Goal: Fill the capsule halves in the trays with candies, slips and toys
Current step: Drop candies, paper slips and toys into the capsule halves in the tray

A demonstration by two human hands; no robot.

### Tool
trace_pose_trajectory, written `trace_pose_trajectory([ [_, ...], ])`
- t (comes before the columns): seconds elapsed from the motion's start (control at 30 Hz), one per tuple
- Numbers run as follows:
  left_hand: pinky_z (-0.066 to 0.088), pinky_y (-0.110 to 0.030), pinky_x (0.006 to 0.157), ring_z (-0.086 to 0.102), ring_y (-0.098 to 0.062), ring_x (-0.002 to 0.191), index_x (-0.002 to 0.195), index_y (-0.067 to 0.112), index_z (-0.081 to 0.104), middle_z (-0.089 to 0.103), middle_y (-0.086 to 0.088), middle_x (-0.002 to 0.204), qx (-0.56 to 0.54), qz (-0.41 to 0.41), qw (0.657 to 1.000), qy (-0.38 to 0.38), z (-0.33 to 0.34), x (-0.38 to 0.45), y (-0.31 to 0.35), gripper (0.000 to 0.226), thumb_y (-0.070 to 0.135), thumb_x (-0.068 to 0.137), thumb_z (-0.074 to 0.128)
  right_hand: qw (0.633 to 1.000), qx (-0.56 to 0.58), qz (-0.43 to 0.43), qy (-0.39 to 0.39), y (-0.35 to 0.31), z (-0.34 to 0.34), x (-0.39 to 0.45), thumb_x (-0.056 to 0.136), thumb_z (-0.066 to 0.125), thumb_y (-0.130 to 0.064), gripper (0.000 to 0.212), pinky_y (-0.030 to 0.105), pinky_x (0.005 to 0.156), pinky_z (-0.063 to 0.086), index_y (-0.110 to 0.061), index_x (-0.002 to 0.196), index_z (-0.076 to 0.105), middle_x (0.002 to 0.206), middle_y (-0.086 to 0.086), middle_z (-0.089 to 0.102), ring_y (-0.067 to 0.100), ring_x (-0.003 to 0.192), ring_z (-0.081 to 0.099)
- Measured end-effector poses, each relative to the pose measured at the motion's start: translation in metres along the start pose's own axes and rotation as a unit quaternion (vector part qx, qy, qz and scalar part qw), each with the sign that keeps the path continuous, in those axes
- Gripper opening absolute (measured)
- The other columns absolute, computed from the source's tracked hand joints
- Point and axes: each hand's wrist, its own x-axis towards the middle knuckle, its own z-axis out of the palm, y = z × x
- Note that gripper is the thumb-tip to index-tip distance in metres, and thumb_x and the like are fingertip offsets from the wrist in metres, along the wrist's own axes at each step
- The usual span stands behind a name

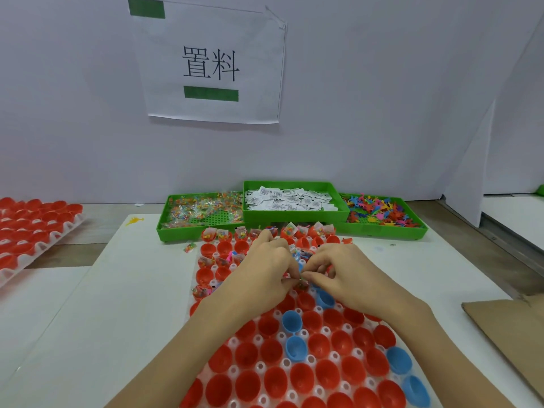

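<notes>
Both hands, left and right, pinched a candy packet over the capsule tray; far rows held candies, slips.

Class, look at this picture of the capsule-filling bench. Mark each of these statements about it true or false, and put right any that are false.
1. The green plastic tray of white paper slips sits between the other two green trays. True.
2. Every plastic capsule half in the white moulded tray under the hands is red. False: a few are blue, such as the blue capsule half.
3. The left hand and right hand meet over the tray, pinching something small. True.
4. The near rows of capsule halves are already filled. False: they are empty; filled ones lie at the far end.
</notes>
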Motion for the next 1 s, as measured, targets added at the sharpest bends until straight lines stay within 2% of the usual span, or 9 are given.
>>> trace_pose_trajectory([
  [0.17,0.02,-0.016,0.081,0.031,-0.01,0.094,0.104,0.029,0.08,0.06,0.012,0.103,-0.025,-0.002,1.0,0.016,-0.006,0.0,-0.001,0.015,0.036,0.095,0.07,1.0,0.017,0.016,0.021,0.002,0.001,0.0,0.09,0.077,-0.021,0.004,0.009,0.071,0.05,-0.02,0.092,0.08,0.082,-0.011,0.073,-0.003,0.079,0.065],
  [0.37,0.018,-0.016,0.081,0.026,-0.005,0.08,0.104,0.026,0.081,0.059,0.011,0.094,-0.024,0.027,0.999,0.004,-0.007,0.001,0.001,0.016,0.032,0.097,0.068,1.0,-0.016,0.011,-0.003,0.001,0.004,0.002,0.086,0.076,-0.015,0.007,0.012,0.068,0.049,-0.018,0.092,0.075,0.083,-0.007,0.069,0.002,0.071,0.061],
  [0.5,0.023,-0.017,0.085,0.035,-0.013,0.095,0.107,0.029,0.08,0.064,0.009,0.108,-0.003,0.015,1.0,-0.008,-0.004,-0.001,-0.001,0.017,0.03,0.099,0.066,0.999,-0.002,0.052,-0.015,-0.002,0.013,0.003,0.076,0.074,-0.013,0.013,0.012,0.059,0.044,-0.021,0.084,0.068,0.075,-0.009,0.065,-0.001,0.061,0.056],
  [0.63,0.021,-0.017,0.086,0.036,-0.013,0.097,0.109,0.03,0.08,0.063,0.009,0.111,0.008,0.013,1.0,-0.018,-0.002,0.0,-0.002,0.019,0.035,0.1,0.064,0.994,0.057,0.089,0.0,0.001,0.015,0.005,0.078,0.072,-0.006,0.015,0.012,0.056,0.045,-0.021,0.076,0.072,0.069,-0.004,0.07,-0.002,0.054,0.056],
  [0.73,0.014,-0.013,0.081,0.033,-0.009,0.092,0.109,0.027,0.08,0.065,0.008,0.11,-0.003,0.013,1.0,-0.013,-0.003,0.001,-0.001,0.022,0.039,0.1,0.063,0.997,0.051,0.064,-0.009,0.002,0.009,0.003,0.084,0.08,-0.015,0.003,0.012,0.06,0.048,-0.016,0.085,0.077,0.071,-0.005,0.071,-0.003,0.057,0.058],
  [0.87,0.017,-0.011,0.078,0.043,-0.011,0.094,0.107,0.024,0.081,0.069,0.004,0.105,-0.019,0.022,1.0,-0.001,-0.007,0.0,0.001,0.026,0.04,0.1,0.062,0.997,0.062,0.042,-0.016,0.003,-0.001,0.0,0.089,0.078,-0.03,0.009,0.014,0.068,0.052,-0.022,0.09,0.081,0.079,-0.012,0.074,0.0,0.073,0.066],
  [1.0,0.02,-0.001,0.087,0.046,-0.006,0.094,0.102,0.021,0.082,0.071,0.005,0.097,-0.059,0.018,0.998,0.023,-0.014,-0.002,0.0,0.021,0.035,0.098,0.066,0.996,0.072,0.049,0.007,0.004,-0.005,-0.001,0.095,0.069,-0.035,0.016,0.02,0.071,0.056,-0.026,0.088,0.08,0.078,-0.011,0.074,0.004,0.075,0.068],
])
